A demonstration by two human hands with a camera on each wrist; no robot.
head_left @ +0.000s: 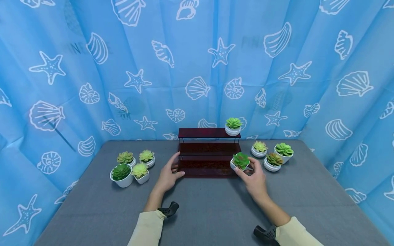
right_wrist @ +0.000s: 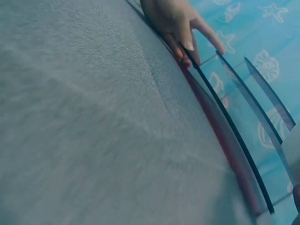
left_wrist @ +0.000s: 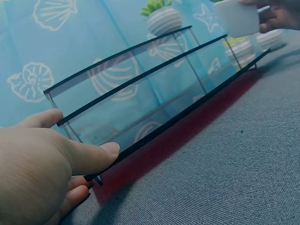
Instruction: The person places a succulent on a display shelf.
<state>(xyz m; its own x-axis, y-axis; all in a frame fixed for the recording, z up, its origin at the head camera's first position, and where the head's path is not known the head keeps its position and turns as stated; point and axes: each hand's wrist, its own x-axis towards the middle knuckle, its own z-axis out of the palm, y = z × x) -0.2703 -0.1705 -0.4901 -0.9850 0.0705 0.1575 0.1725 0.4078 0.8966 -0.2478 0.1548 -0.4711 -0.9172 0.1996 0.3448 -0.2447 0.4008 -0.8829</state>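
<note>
- the dark-red translucent three-tier stand [head_left: 209,149] is the dial's centre, on a grey cloth-covered table [head_left: 200,212] before a blue shell-print curtain [head_left: 197,30]; its tiers rise towards twelve o'clock, presumably so none hides another from the six o'clock side.
- the left hand [head_left: 167,176], at eight o'clock, grasps the stand's near corner, thumb on the lowest tier's front edge and index finger against the middle tier, probably to keep the stand from shifting.
- the right hand [head_left: 255,179], at four o'clock, pinches a square white pot with a dark-green rosette plant [head_left: 240,161] between thumb and fingers, by the walls, likely to spare the leaves.
- this pot is by the stand's right end, towards three o'clock; whether it touches a tier, i cannot tell.
- a round ribbed white pot with a light-green plant [head_left: 233,127] sits upright on the top tier's end, between one and two o'clock.
- four white-potted succulents [head_left: 122,176] cluster near nine o'clock and three potted succulents [head_left: 272,162] near three, perhaps to leave both hands room.
</note>
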